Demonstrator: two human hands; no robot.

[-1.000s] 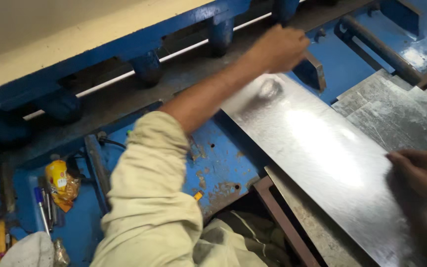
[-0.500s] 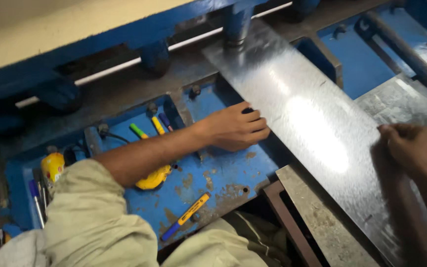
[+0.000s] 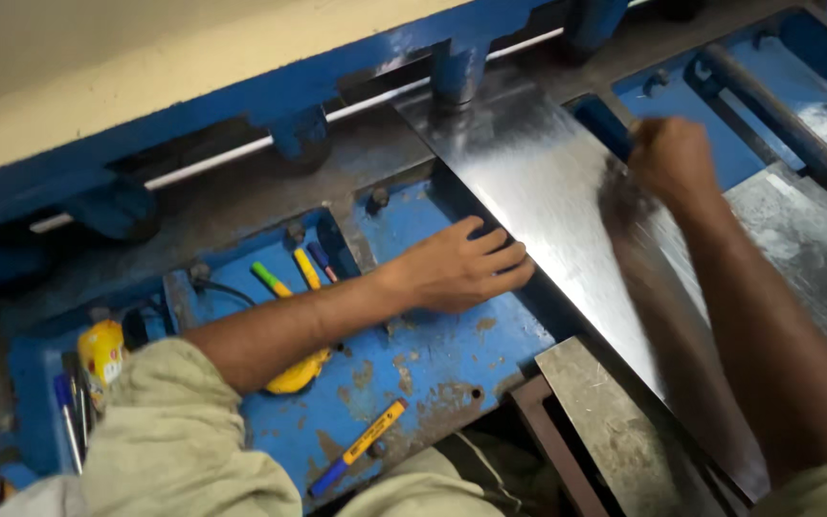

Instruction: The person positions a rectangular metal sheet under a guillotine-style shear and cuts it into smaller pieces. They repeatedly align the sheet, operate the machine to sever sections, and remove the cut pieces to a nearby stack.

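The long flat sheet of bare metal (image 3: 547, 201) is shiny silver-grey with a pale glare across it. It lies on a heavy machine bed painted bright blue (image 3: 433, 354), whose paint is chipped into rusty brown spots. On that blue surface, markers show green (image 3: 270, 279), yellow (image 3: 306, 267) and dark blue (image 3: 322, 259), and a slim pen (image 3: 358, 447) is yellow with a blue end. A rounded tape measure (image 3: 296, 375) is yellow. The sleeve (image 3: 179, 450) is pale khaki. The wall strip above (image 3: 145, 57) is cream.
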